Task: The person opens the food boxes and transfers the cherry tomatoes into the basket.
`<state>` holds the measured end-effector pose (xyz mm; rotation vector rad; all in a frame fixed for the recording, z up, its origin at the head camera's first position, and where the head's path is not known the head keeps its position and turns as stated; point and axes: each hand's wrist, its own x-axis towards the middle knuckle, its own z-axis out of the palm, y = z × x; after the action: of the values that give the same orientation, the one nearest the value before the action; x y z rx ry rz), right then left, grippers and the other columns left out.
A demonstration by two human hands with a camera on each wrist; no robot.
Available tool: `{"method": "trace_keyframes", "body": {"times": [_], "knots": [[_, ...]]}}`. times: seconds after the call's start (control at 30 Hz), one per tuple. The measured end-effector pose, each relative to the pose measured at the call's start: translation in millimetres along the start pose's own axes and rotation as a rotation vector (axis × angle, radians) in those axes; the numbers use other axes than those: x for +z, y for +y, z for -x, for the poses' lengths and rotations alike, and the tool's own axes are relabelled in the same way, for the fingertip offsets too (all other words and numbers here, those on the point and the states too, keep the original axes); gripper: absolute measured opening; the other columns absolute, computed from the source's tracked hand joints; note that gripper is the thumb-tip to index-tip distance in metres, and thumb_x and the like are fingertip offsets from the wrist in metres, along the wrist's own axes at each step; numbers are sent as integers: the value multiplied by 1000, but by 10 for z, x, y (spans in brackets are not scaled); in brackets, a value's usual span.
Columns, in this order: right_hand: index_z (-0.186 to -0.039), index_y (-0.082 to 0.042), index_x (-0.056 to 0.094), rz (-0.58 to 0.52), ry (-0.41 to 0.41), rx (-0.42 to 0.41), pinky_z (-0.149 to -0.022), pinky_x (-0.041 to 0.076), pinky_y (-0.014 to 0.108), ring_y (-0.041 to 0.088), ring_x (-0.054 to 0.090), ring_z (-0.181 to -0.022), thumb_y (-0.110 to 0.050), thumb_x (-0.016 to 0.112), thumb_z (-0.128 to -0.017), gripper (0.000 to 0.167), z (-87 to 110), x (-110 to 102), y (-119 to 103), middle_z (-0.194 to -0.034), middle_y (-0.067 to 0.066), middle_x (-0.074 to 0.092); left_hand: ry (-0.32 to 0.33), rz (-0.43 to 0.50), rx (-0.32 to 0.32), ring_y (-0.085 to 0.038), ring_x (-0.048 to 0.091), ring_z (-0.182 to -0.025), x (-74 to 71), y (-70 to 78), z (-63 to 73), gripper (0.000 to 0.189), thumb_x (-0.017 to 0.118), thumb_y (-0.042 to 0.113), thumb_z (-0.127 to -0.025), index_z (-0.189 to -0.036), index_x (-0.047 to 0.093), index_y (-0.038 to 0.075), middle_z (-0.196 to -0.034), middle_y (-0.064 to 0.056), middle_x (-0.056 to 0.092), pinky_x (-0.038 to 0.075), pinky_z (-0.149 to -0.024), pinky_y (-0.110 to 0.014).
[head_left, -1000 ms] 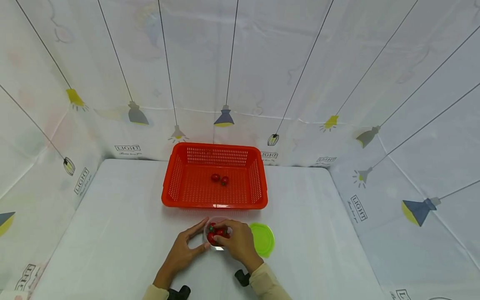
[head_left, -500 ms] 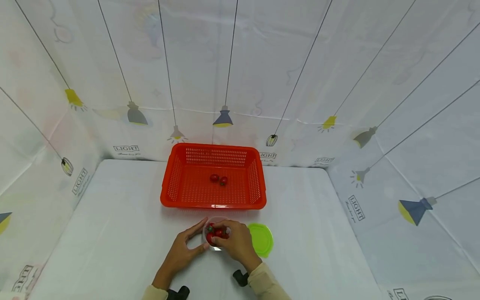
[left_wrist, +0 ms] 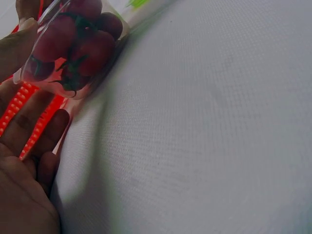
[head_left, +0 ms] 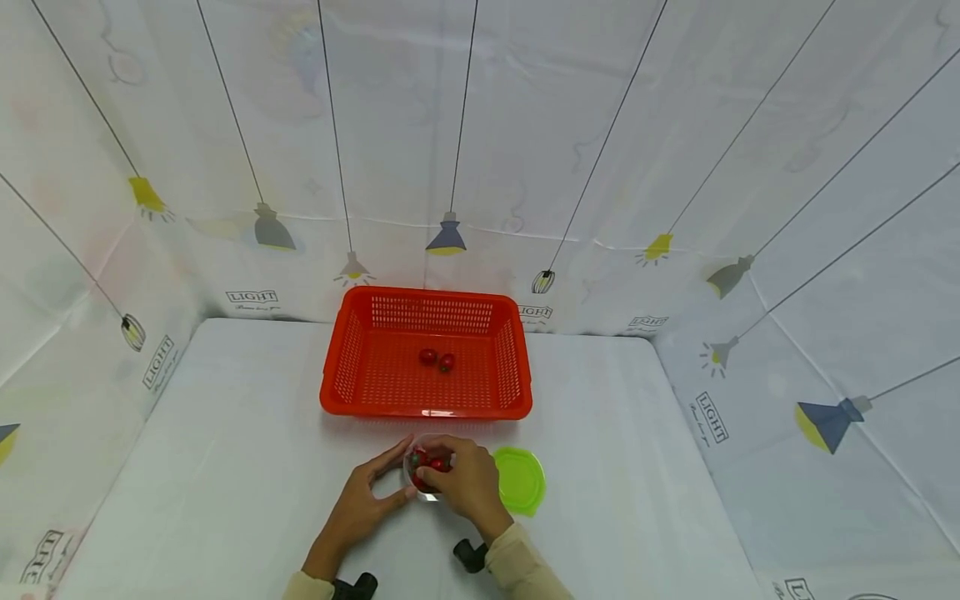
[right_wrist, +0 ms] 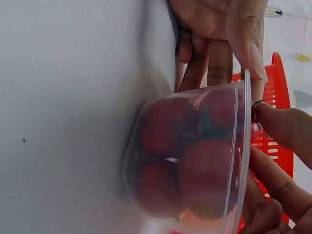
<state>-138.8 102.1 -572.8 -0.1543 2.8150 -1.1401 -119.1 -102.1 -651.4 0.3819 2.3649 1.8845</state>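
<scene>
A clear plastic tub (right_wrist: pixel 245 161) filled with small red tomatoes (right_wrist: pixel 168 127) stands on the white table in front of the red basket. My left hand (head_left: pixel 362 502) holds the tub from the left, its thumb at the near side and its fingers on the far side. From the right, my right hand (head_left: pixel 472 481) reaches over the rim and pinches a tomato (right_wrist: pixel 256 129) at the top of the tub. That tomato is mostly hidden by thumb and fingers. A green lid (head_left: pixel 521 481) lies beside the right hand.
Behind the tub sits a red perforated basket (head_left: pixel 427 412) with two tomatoes, one at left (head_left: pixel 427 356) and one at right (head_left: pixel 447 362). White cloth walls printed with lamps border the table (head_left: pixel 622 450) at the back and sides.
My right hand has shifted slightly left and away over the tub, its fingers still on the tomato. The left hand keeps its hold; basket and lid stay put.
</scene>
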Motion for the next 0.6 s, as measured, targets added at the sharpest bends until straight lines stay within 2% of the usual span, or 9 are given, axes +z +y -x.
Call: {"method": "trace_keyframes", "body": {"times": [0.17,0.27,0.4,0.5,0.6], "knots": [[-116,-28,83,-18,0,-4,-76,58,35,17,74,-100,-35,92,-83,36,0,23,-20,-115,-6,81,1,15,28,-21,55,-147,-22,-19,-2,73,82,24,-95,-160,50,24,-157,4,59,27,-120,-11],[-115,-26,83,-10,9,-21,-76,60,36,19,76,-101,-35,93,-82,35,8,41,-29,-114,-5,82,3,20,30,-21,56,-146,-27,-36,-3,73,82,22,-95,-160,50,22,-157,4,59,29,-120,-13],[-111,-28,82,-12,39,-26,-74,60,32,15,76,-97,-37,93,-82,33,25,73,-20,-104,-8,82,3,8,4,-19,57,-145,-18,-26,-4,73,82,23,-95,-160,50,22,-157,4,59,35,-124,-24],[-109,-30,82,-31,64,-20,-77,62,35,15,76,-97,-38,93,-82,31,36,86,-9,-100,-11,81,2,-2,-10,-18,58,-144,-8,-13,-6,73,82,25,-95,-160,50,22,-156,5,60,38,-126,-35],[-108,-31,81,-70,79,-18,-81,64,38,17,76,-101,-36,92,-83,28,43,85,19,-101,-11,81,2,-9,-17,-17,57,-145,1,1,-6,73,82,26,-95,-160,50,24,-156,7,60,38,-126,-37]]}}
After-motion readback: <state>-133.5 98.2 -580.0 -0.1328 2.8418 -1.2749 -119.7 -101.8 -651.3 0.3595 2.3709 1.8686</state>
